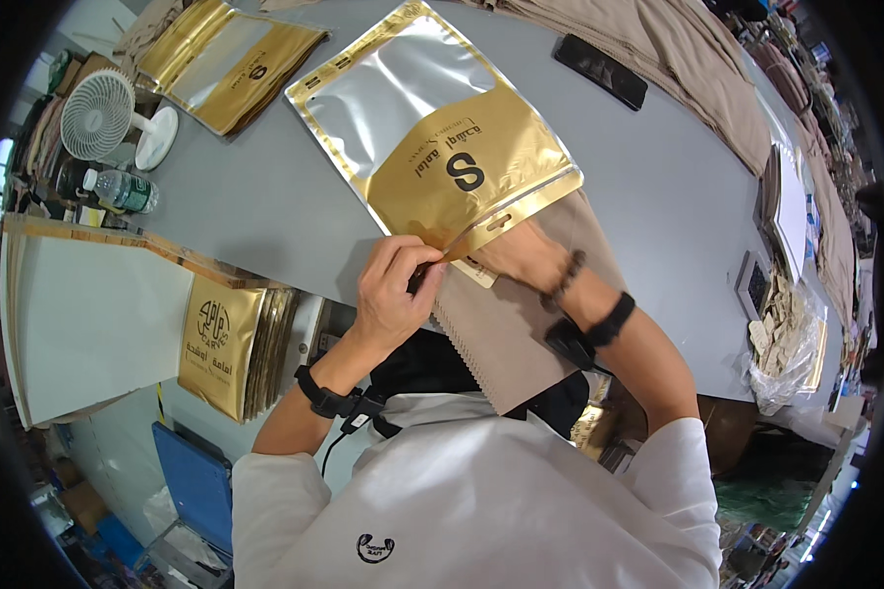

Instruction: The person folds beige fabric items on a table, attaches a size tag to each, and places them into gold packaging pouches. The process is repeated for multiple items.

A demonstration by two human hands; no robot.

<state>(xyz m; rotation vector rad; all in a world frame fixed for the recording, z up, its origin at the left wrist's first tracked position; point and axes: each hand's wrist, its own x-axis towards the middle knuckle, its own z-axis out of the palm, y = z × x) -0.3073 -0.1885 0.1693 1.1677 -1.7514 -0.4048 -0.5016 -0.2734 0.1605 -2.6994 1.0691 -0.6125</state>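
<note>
A gold and silver plastic pouch [442,125] with a clear window lies slanted on the grey table, its opening edge with the hang hole towards me. My left hand [401,287] pinches the near left corner of that edge between thumb and fingers. Beneath the edge is my right hand [523,254], its fingers hidden by the pouch, so its grip cannot be told. Under my right wrist a beige cloth [501,346] with a zigzag edge hangs over the table's front. A small printed card tag [479,274] shows on the cloth between my hands.
A stack of gold pouches [243,81], a white fan [99,118] and a water bottle [121,190] stand at left. More gold pouches [225,346] sit beside a white board. A phone [602,71], beige cloths [656,51] and a plastic bag of tags [781,339] lie at right.
</note>
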